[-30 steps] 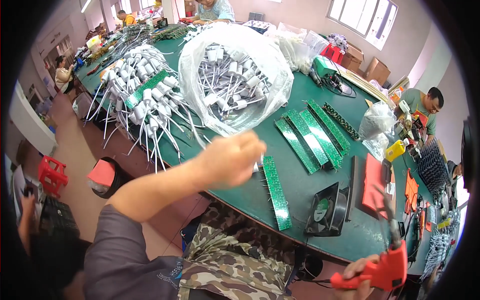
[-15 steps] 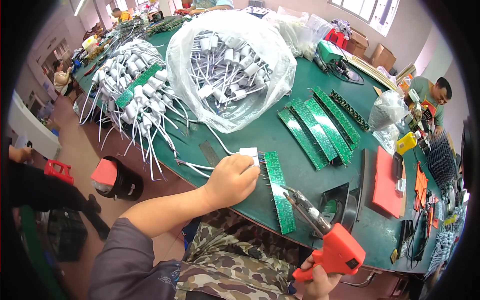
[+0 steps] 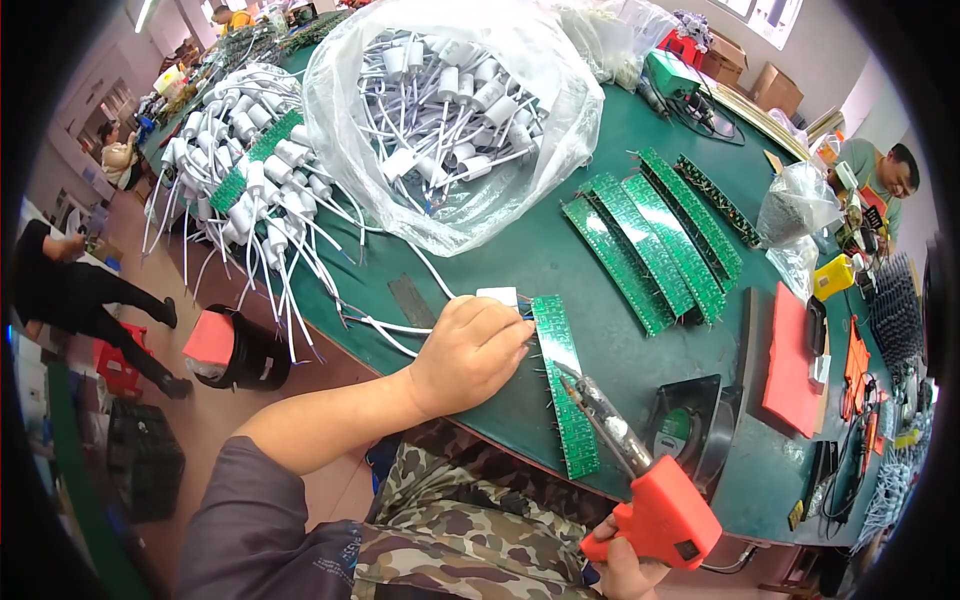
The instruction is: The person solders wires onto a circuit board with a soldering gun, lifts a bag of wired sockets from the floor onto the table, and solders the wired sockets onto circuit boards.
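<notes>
My left hand (image 3: 468, 352) rests on the green table (image 3: 560, 260), its fingers closed on a white wired plug part (image 3: 498, 297) at the left end of a long green circuit board strip (image 3: 566, 385). My right hand (image 3: 628, 570), low at the frame's edge, grips an orange soldering gun (image 3: 655, 505). Its metal tip (image 3: 572, 378) points up-left and lies over the strip's middle. White wires (image 3: 395, 325) trail left from under my left hand.
A clear bag of white wired parts (image 3: 450, 110) sits at the table's back, with a loose heap of the same parts (image 3: 255, 180) to its left. Several green strips (image 3: 650, 240) lie to the right, beside a small fan (image 3: 690, 425) and a red pad (image 3: 790, 360). A person (image 3: 880, 175) works at far right.
My left hand came down from above the table and now holds a white part against the strip. My right hand brought the soldering gun up and left, its tip now over the strip.
</notes>
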The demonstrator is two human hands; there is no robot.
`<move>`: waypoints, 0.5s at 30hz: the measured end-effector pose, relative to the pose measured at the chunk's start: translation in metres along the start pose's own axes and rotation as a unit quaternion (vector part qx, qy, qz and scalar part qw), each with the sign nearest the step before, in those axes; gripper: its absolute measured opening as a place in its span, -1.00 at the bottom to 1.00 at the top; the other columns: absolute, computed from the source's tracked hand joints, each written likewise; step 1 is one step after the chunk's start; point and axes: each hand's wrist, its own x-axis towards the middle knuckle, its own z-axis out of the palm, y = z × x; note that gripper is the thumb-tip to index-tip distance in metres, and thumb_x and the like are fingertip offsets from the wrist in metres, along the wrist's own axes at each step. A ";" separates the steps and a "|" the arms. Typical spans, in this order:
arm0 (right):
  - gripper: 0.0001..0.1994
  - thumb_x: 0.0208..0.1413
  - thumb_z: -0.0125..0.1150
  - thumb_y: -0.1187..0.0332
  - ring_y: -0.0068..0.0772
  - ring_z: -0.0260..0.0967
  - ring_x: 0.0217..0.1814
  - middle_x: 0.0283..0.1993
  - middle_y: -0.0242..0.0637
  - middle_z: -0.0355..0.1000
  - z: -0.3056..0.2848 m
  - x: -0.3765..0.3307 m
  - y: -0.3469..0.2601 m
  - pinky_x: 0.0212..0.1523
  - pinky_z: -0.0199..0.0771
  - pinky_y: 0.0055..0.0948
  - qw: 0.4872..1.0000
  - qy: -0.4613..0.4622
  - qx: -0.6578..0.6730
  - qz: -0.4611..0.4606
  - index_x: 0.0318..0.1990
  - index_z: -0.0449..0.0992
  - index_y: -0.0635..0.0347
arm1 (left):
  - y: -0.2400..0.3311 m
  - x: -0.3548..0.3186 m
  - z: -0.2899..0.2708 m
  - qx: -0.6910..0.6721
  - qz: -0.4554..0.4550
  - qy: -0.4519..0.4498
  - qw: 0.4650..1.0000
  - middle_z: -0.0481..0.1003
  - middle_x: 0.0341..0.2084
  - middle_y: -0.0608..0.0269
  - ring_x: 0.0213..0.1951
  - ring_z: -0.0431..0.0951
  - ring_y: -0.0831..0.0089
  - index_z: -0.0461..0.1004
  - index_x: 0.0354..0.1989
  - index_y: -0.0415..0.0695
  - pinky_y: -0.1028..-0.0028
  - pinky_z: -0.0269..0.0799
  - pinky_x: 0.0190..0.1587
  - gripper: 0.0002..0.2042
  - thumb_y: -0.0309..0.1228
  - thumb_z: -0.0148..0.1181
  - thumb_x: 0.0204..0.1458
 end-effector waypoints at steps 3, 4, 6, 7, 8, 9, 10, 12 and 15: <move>-0.57 0.18 0.35 0.39 -0.49 0.42 -0.33 -0.14 -0.29 0.50 -0.003 -0.007 0.002 -0.35 0.43 -0.51 0.999 -0.031 -0.012 0.042 0.18 0.42 0.27 | 0.002 -0.001 0.000 -0.027 -0.010 0.009 1.000 0.48 -0.20 0.24 -0.11 0.49 0.22 0.49 -0.32 -0.12 0.19 0.34 -0.03 -0.85 -0.49 0.31 -0.08; -0.57 0.18 0.35 0.39 -0.49 0.42 -0.33 -0.14 -0.29 0.50 -0.002 -0.008 0.001 -0.35 0.43 -0.51 0.999 -0.030 -0.012 0.042 0.18 0.42 0.27 | 0.003 -0.002 -0.002 -0.025 -0.010 0.007 1.000 0.49 -0.19 0.22 -0.11 0.51 0.21 0.49 -0.32 -0.13 0.20 0.35 -0.03 -0.83 -0.52 0.33 -0.10; -0.58 0.20 0.34 0.39 -0.49 0.43 -0.33 -0.15 -0.31 0.50 0.002 -0.007 -0.001 -0.33 0.44 -0.52 0.999 -0.018 -0.028 0.038 0.18 0.42 0.26 | 0.003 -0.002 -0.003 -0.023 -0.010 0.004 1.000 0.51 -0.19 0.20 -0.11 0.52 0.20 0.48 -0.32 -0.13 0.21 0.36 -0.02 -0.81 -0.54 0.34 -0.12; -0.58 0.20 0.34 0.39 -0.49 0.43 -0.33 -0.15 -0.31 0.50 0.004 -0.006 -0.004 -0.33 0.44 -0.52 0.999 -0.018 -0.028 0.038 0.18 0.42 0.26 | 0.003 -0.003 -0.003 -0.032 -0.010 0.001 0.999 0.51 -0.19 0.20 -0.11 0.52 0.19 0.48 -0.32 -0.14 0.21 0.36 -0.03 -0.80 -0.56 0.34 -0.13; -0.58 0.20 0.34 0.39 -0.49 0.43 -0.33 -0.16 -0.31 0.50 0.006 -0.004 -0.007 -0.33 0.45 -0.51 0.999 -0.013 -0.016 0.033 0.18 0.42 0.25 | 0.003 -0.003 -0.002 -0.041 -0.011 -0.002 0.999 0.51 -0.19 0.20 -0.11 0.52 0.19 0.48 -0.32 -0.15 0.22 0.37 -0.04 -0.80 -0.57 0.34 -0.15; -0.59 0.20 0.33 0.39 -0.49 0.44 -0.33 -0.16 -0.31 0.50 0.007 -0.003 -0.009 -0.32 0.46 -0.51 1.000 -0.010 -0.003 0.027 0.18 0.43 0.24 | 0.002 -0.003 -0.002 -0.040 -0.010 -0.002 0.999 0.51 -0.19 0.20 -0.11 0.52 0.19 0.48 -0.32 -0.15 0.22 0.37 -0.04 -0.80 -0.57 0.34 -0.15; -0.59 0.20 0.33 0.39 -0.49 0.44 -0.33 -0.16 -0.31 0.50 0.008 -0.003 -0.007 -0.32 0.46 -0.51 1.000 -0.009 -0.003 0.027 0.18 0.43 0.24 | 0.002 -0.003 0.000 -0.048 -0.017 0.009 0.999 0.50 -0.21 0.20 -0.14 0.51 0.18 0.48 -0.33 -0.15 0.22 0.37 -0.06 -0.80 -0.59 0.33 -0.16; -0.60 0.21 0.32 0.39 -0.48 0.45 -0.32 -0.16 -0.31 0.51 0.008 -0.005 -0.002 -0.31 0.48 -0.51 1.000 -0.004 -0.009 -0.005 0.17 0.43 0.25 | 0.001 -0.003 0.000 -0.057 -0.023 0.020 0.998 0.49 -0.23 0.20 -0.16 0.51 0.17 0.48 -0.34 -0.16 0.23 0.38 -0.08 -0.80 -0.61 0.33 -0.16; -0.59 0.21 0.32 0.40 -0.48 0.45 -0.32 -0.16 -0.30 0.51 0.009 -0.005 0.007 -0.31 0.48 -0.50 0.999 -0.012 -0.035 -0.021 0.17 0.43 0.27 | 0.001 -0.004 -0.003 -0.053 -0.032 0.025 0.998 0.47 -0.28 0.21 -0.22 0.48 0.17 0.48 -0.37 -0.17 0.24 0.39 -0.13 -0.81 -0.63 0.32 -0.17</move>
